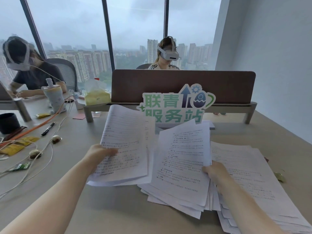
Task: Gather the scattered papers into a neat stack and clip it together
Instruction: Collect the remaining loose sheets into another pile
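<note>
The left hand (103, 152) grips a small sheaf of printed papers (125, 142) by its left edge, thumb on top of the sheets, and holds it lifted and tilted up off the desk (118, 208). The right hand (213, 169) pinches the right edge of a single printed sheet (182, 159), thumb over the page, and holds it raised at an angle just beside the left hand's sheaf; the two edges overlap slightly between the hands. Both hands are closed on paper and held apart from each other.

Beneath and to the right of the right hand lies a loose, fanned pile of papers (249, 179), its corners splayed out unevenly on the desk below the right forearm. A small crumpled green-yellow scrap (279, 176) sits on the desk just beyond the pile's right edge.

Beyond the hands stands a green-lettered sign (175, 105) in front of a brown divider panel (184, 85). Well to the left of the left hand lie a black pen (48, 129), an orange cable (38, 124), white cords (42, 154), and yellow sachets (15, 147).
</note>
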A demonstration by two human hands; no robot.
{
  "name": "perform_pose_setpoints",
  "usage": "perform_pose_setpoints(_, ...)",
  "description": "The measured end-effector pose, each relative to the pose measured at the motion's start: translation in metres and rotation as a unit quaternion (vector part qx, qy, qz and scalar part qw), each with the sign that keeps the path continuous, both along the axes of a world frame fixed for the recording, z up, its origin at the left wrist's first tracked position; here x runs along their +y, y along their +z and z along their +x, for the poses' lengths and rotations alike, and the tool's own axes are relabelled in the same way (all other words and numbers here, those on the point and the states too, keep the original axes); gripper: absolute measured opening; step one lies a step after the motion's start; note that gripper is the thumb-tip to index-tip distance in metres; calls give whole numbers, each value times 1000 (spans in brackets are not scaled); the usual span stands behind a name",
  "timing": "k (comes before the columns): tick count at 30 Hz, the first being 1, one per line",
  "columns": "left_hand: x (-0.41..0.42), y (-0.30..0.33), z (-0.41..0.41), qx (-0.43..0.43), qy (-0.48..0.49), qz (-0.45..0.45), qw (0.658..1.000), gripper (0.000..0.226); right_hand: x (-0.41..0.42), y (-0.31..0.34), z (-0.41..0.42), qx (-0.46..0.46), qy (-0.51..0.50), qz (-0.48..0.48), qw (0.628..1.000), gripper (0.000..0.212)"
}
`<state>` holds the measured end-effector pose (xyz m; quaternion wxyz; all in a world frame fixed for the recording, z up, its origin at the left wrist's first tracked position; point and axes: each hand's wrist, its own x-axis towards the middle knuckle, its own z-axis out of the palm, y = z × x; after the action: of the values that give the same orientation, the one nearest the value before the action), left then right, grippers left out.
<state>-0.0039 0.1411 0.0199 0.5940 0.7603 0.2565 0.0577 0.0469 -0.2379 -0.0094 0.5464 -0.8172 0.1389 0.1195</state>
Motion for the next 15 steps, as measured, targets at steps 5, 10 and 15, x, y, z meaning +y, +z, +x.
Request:
perform_pose_setpoints(5, -28, -16, 0, 34, -65, -1, 997, 28, 14, -2, -10, 6, 14, 58, 998, 24)
perform_pose_setpoints(10, -71, -34, 0, 35, -81, -9, 996, 27, 25, -5, -22, -4, 42, 152, 987, 19)
perform_pose_setpoints(15, -103, -48, 4, 25, -92, 6, 995, 29, 31, -8, -25, -5, 51, 150, 987, 30)
